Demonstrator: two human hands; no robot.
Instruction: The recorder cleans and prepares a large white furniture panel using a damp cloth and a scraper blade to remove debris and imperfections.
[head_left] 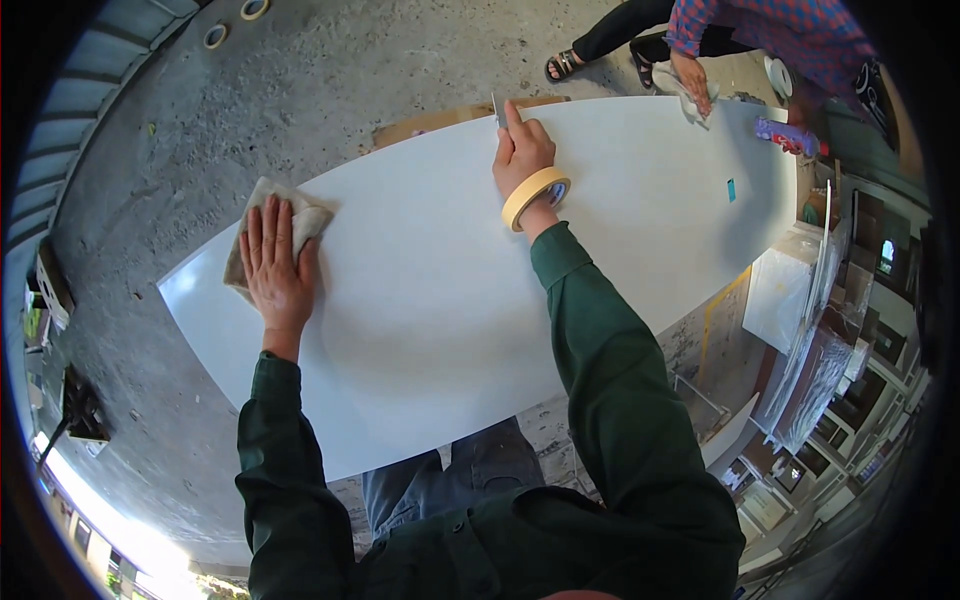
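Observation:
A large, glossy white panel (430, 300) lies in front of me, its curved far edge running from left to right. My left hand (275, 265) rests flat on a folded beige cloth (312, 220) near the panel's left end. Its fingers are stretched out and the thumb stands apart. At the far edge, my right hand (525, 155) is closed round a small tool with a thin grey blade (499, 110); the handle is hidden in the fist. A roll of masking tape (535, 197) hangs round my right wrist.
At the far right, another person's hand (690, 85) presses a pale cloth (680, 92) to the panel. A purple bottle (785, 135) lies by the right end. Stacked wrapped sheets (810, 350) stand at right. Tape rolls (215, 36) and flattened cardboard (430, 128) lie on the concrete floor (330, 90).

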